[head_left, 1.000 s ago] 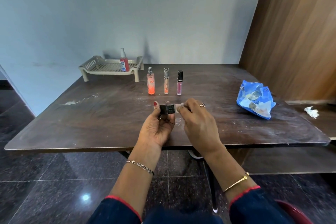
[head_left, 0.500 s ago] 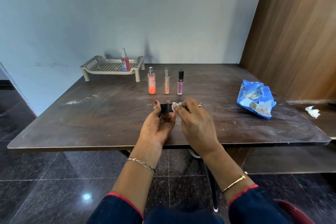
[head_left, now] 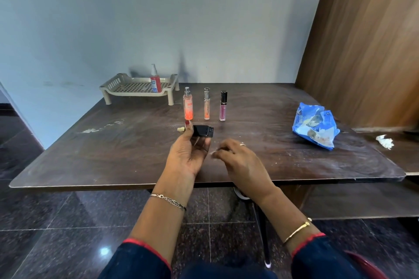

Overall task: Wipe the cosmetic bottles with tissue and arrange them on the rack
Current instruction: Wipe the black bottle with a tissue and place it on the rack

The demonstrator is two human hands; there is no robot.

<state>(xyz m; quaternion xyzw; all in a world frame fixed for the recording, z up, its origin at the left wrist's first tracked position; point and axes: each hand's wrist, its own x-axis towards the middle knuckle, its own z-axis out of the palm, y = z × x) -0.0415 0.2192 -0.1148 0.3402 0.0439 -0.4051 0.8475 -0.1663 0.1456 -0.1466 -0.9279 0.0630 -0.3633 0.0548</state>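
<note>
My left hand (head_left: 189, 153) holds a small black cosmetic case (head_left: 202, 130) sideways above the table, thumb on its left end. My right hand (head_left: 238, 157) hovers just right of it, fingers curled around a small bit of white tissue (head_left: 214, 153). Behind them an orange spray bottle (head_left: 188, 106), a thin peach tube (head_left: 206, 106) and a pink gloss tube (head_left: 223, 106) stand in a row. The beige rack (head_left: 127, 88) sits at the back left with a red pump bottle (head_left: 155, 80) standing on it.
A crumpled blue tissue packet (head_left: 315, 128) lies at the right of the brown table (head_left: 113, 152). A used white tissue wad (head_left: 385, 141) rests on the lower ledge further right. A wooden panel rises at the right; the wall is behind.
My right hand has pulled away from the black case, down and to the right, taking the tissue with it. The left hand has shifted the case slightly left.
</note>
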